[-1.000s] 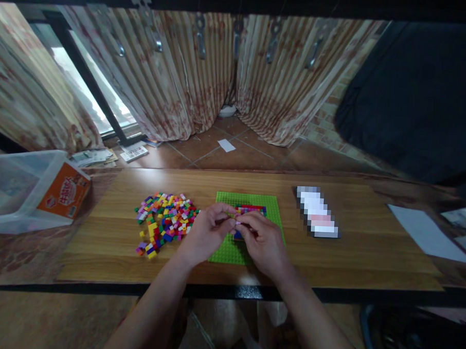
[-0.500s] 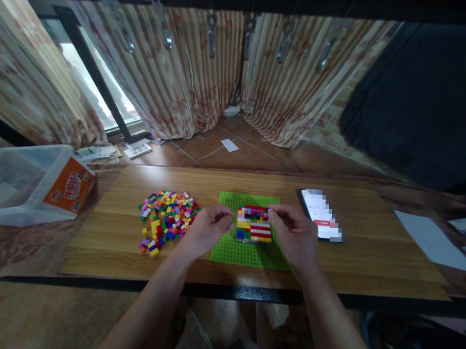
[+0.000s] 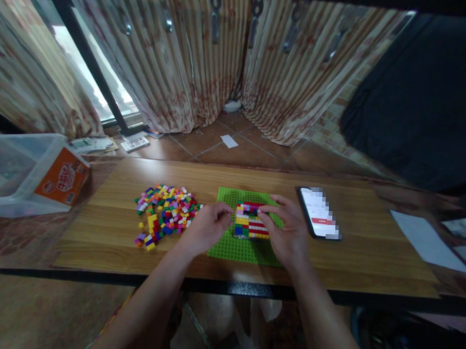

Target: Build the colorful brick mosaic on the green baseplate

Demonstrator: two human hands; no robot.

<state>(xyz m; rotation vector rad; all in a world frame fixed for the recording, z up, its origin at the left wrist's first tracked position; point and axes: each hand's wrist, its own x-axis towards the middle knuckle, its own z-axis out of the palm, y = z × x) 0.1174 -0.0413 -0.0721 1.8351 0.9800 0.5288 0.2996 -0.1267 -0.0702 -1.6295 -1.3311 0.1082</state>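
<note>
A block of colourful toy bricks (image 3: 250,226), laid in rows with striped red and white ones at its right, rests on a green studded baseplate (image 3: 225,251). My left hand (image 3: 209,225) is beside the block's left edge, its fingers curled together; anything between the fingertips is too small to make out. My right hand (image 3: 288,231) reaches over the block's right side and covers part of it. Its thumb and forefinger come together on the block's upper part, near a dark gap, and what they pinch is hidden. Loose toy bricks (image 3: 167,213) lie in a pile left of the baseplate.
A phone (image 3: 318,213) showing a timer lies right of the baseplate on the wooden tabletop (image 3: 368,252). A clear plastic bin (image 3: 24,175) with an orange label stands at the far left. White paper (image 3: 427,239) is at the right.
My right hand has moved left over the brick block, from its upper right corner towards its middle. My left hand stays near the left edge. The view has shifted slightly.
</note>
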